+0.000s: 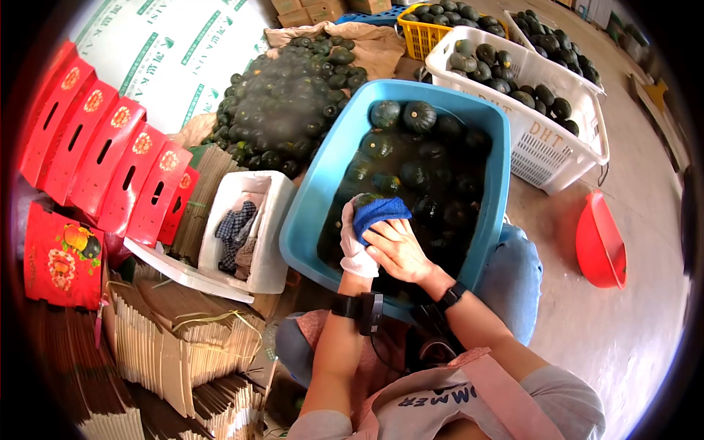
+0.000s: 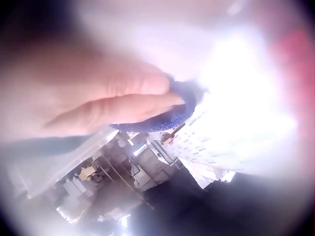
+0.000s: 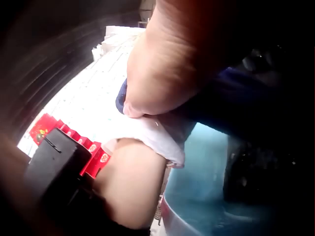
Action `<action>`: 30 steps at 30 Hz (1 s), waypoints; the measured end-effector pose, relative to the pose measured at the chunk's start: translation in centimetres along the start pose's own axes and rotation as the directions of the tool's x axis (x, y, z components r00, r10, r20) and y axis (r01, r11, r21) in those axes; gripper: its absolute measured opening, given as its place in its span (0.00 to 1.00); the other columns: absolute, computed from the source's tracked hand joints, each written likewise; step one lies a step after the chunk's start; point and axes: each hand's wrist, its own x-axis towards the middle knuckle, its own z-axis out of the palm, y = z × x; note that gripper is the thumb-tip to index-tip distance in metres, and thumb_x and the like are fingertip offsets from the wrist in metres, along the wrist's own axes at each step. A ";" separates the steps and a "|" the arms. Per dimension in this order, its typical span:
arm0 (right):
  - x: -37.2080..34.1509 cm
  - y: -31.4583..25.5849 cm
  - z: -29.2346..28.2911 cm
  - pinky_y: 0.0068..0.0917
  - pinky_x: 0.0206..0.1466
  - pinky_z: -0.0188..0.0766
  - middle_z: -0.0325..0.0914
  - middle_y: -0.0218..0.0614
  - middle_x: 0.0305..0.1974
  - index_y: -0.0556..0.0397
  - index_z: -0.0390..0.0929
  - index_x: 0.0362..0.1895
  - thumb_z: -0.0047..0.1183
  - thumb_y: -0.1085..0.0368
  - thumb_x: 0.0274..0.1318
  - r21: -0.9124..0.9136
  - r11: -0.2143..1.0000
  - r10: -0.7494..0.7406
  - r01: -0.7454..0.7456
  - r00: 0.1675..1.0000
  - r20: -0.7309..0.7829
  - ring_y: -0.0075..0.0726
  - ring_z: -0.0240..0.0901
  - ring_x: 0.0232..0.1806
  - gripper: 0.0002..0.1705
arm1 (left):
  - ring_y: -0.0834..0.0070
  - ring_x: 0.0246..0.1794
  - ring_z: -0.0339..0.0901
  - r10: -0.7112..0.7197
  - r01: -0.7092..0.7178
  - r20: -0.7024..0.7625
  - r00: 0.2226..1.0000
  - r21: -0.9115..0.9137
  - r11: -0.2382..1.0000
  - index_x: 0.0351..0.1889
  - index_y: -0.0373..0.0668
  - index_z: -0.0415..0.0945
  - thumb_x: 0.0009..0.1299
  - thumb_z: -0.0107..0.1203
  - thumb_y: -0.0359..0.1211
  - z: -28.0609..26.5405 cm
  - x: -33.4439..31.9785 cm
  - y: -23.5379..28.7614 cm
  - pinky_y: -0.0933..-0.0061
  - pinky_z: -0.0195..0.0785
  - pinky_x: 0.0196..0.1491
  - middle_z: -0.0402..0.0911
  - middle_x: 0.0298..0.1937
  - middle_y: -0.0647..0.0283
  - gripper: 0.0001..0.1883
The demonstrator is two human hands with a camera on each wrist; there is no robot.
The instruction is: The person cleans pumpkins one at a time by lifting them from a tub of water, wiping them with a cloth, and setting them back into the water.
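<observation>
Over the near part of a blue tub (image 1: 501, 154), my left hand (image 1: 355, 246), in a white glove, holds a dark green pumpkin (image 1: 366, 199), mostly hidden by the glove and a cloth. My bare right hand (image 1: 400, 251) grips the blue cloth (image 1: 383, 211) against it. In the left wrist view, fingers (image 2: 133, 96) bend over the cloth's edge. The right wrist view has the white glove cuff (image 3: 152, 137) close below my right hand. Several dark green pumpkins (image 1: 420, 116) sit in the tub's murky water.
Left of the tub are a pumpkin heap (image 1: 282, 103), a white foam box (image 1: 277, 213) with rags, red cartons (image 1: 110, 154) and stacked flat cardboard (image 1: 158, 345). On the right stand a white crate (image 1: 546, 150) of pumpkins and a red basin (image 1: 598, 246). A yellow crate (image 1: 422, 40) stands behind.
</observation>
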 end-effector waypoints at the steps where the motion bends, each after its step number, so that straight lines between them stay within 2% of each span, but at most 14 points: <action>1: 0.0 0.1 0.1 0.51 0.66 0.50 0.70 0.42 0.54 0.51 0.76 0.53 0.47 0.58 0.63 -0.062 0.998 0.010 -0.011 1.000 -0.012 0.55 0.62 0.59 0.18 | 0.64 0.50 0.77 0.095 -0.090 -0.029 0.995 0.137 0.986 0.56 0.39 0.70 0.77 0.37 0.45 0.3 -0.1 -0.6 0.62 0.69 0.59 0.78 0.53 0.55 0.22; 3: -0.1 0.4 0.0 0.48 0.65 0.55 0.68 0.48 0.56 0.55 0.75 0.55 0.47 0.61 0.63 0.016 0.996 0.086 -0.085 0.990 -0.113 0.57 0.62 0.59 0.19 | 0.73 0.48 0.73 -0.002 0.001 -0.109 0.994 -0.014 1.000 0.52 0.40 0.70 0.78 0.39 0.40 1.2 -0.6 -2.0 0.69 0.68 0.55 0.76 0.45 0.62 0.15; 7: -0.5 2.0 1.5 0.33 0.59 0.65 0.77 0.49 0.48 0.63 0.75 0.50 0.41 0.58 0.69 0.502 0.793 0.570 -0.345 0.710 -0.413 0.44 0.73 0.52 0.20 | 0.81 0.45 0.69 0.038 -0.052 0.042 0.998 0.417 0.907 0.46 0.40 0.73 0.74 0.48 0.33 1.1 -1.9 -3.7 0.78 0.64 0.52 0.74 0.43 0.69 0.08; 9: -1.0 3.2 0.9 0.28 0.49 0.69 0.81 0.40 0.39 0.60 0.79 0.42 0.42 0.55 0.68 0.844 0.275 0.851 -0.460 0.525 0.009 0.34 0.76 0.42 0.20 | 0.81 0.46 0.69 0.030 -0.057 0.060 0.998 0.531 0.846 0.45 0.40 0.75 0.72 0.48 0.30 1.2 -2.6 -3.6 0.78 0.64 0.52 0.74 0.43 0.70 0.07; 11: -1.3 4.5 0.7 0.25 0.42 0.70 0.81 0.34 0.35 0.57 0.80 0.35 0.44 0.55 0.66 0.907 0.079 0.863 -0.414 0.483 0.146 0.29 0.76 0.37 0.19 | 0.79 0.46 0.70 -0.005 -0.048 0.103 0.995 0.502 0.864 0.43 0.39 0.76 0.65 0.48 0.29 1.7 -2.8 -2.3 0.77 0.64 0.53 0.75 0.43 0.69 0.11; 13: -1.2 5.6 0.7 0.34 0.48 0.72 0.82 0.39 0.40 0.55 0.78 0.45 0.44 0.52 0.66 0.785 -0.565 0.673 -0.255 0.408 0.617 0.37 0.77 0.41 0.20 | 0.77 0.46 0.72 -0.079 0.041 0.160 0.984 0.229 0.973 0.44 0.39 0.76 0.64 0.48 0.31 1.6 -2.6 -2.0 0.75 0.65 0.54 0.76 0.43 0.67 0.13; 14: -1.6 4.0 0.5 0.39 0.52 0.72 0.82 0.40 0.43 0.56 0.75 0.49 0.44 0.50 0.66 0.780 0.312 0.744 -0.543 0.650 0.155 0.40 0.77 0.43 0.22 | 0.77 0.46 0.72 -0.085 0.045 0.159 0.984 0.241 0.969 0.44 0.39 0.76 0.64 0.48 0.31 1.7 -2.7 -1.8 0.75 0.65 0.54 0.76 0.43 0.67 0.13; 15: -1.4 5.0 1.6 0.36 0.50 0.73 0.82 0.40 0.41 0.56 0.77 0.47 0.42 0.48 0.66 0.920 -0.152 0.815 -0.361 0.481 0.323 0.39 0.78 0.42 0.24 | 0.76 0.46 0.72 -0.074 0.051 0.116 0.990 0.189 0.981 0.44 0.39 0.76 0.64 0.48 0.32 2.0 -2.7 -1.9 0.74 0.65 0.54 0.76 0.43 0.66 0.13; 18: -1.3 4.2 2.7 0.31 0.42 0.74 0.83 0.38 0.34 0.57 0.79 0.41 0.37 0.46 0.69 0.954 -0.054 0.847 -0.296 0.492 0.201 0.39 0.80 0.35 0.28 | 0.76 0.45 0.72 0.003 0.013 -0.118 0.993 0.136 0.991 0.43 0.40 0.74 0.66 0.50 0.34 2.3 -2.6 -2.5 0.73 0.66 0.53 0.75 0.41 0.66 0.11; 19: -1.9 3.9 3.4 0.34 0.51 0.72 0.80 0.48 0.43 0.62 0.77 0.46 0.35 0.50 0.70 0.865 0.152 0.838 -0.479 0.527 0.144 0.46 0.78 0.45 0.27 | 0.77 0.44 0.71 0.037 -0.008 -0.186 0.982 0.154 0.988 0.43 0.41 0.74 0.67 0.50 0.34 2.2 -2.4 -2.7 0.73 0.65 0.53 0.75 0.41 0.67 0.10; 21: -1.3 0.8 3.7 0.37 0.62 0.64 0.71 0.57 0.55 0.65 0.72 0.53 0.39 0.55 0.69 0.405 0.843 0.521 -0.356 0.727 -0.447 0.54 0.69 0.58 0.24 | 0.77 0.42 0.69 0.169 -0.071 -0.272 0.947 0.336 0.939 0.42 0.42 0.71 0.71 0.50 0.37 0.0 -1.3 -4.7 0.73 0.66 0.51 0.72 0.41 0.67 0.09; 23: -1.2 -0.5 2.0 0.41 0.67 0.58 0.64 0.57 0.62 0.64 0.70 0.56 0.44 0.62 0.66 0.225 0.918 0.390 -0.328 0.851 -0.352 0.60 0.62 0.63 0.21 | 0.77 0.42 0.69 0.074 -0.011 -0.161 0.984 0.364 0.931 0.41 0.42 0.70 0.72 0.48 0.38 -5.5 0.0 -7.7 0.72 0.66 0.50 0.72 0.41 0.66 0.10; 27: -1.4 2.0 2.5 0.34 0.58 0.67 0.78 0.46 0.46 0.60 0.78 0.46 0.44 0.55 0.68 0.641 0.676 0.641 -0.363 0.718 -0.270 0.44 0.74 0.51 0.20 | 0.79 0.41 0.66 -0.016 0.084 -0.150 0.989 0.455 0.886 0.41 0.41 0.69 0.72 0.47 0.38 -0.2 -2.1 -4.6 0.74 0.65 0.48 0.71 0.39 0.67 0.10; 30: -1.3 3.6 1.2 0.30 0.38 0.74 0.81 0.39 0.31 0.56 0.79 0.35 0.43 0.48 0.67 0.918 -0.259 0.784 -0.301 0.489 0.382 0.38 0.77 0.30 0.24 | 0.79 0.40 0.71 -0.081 0.137 -0.139 0.987 0.466 0.874 0.43 0.44 0.71 0.70 0.46 0.38 2.4 -3.6 -2.6 0.74 0.68 0.47 0.73 0.39 0.68 0.10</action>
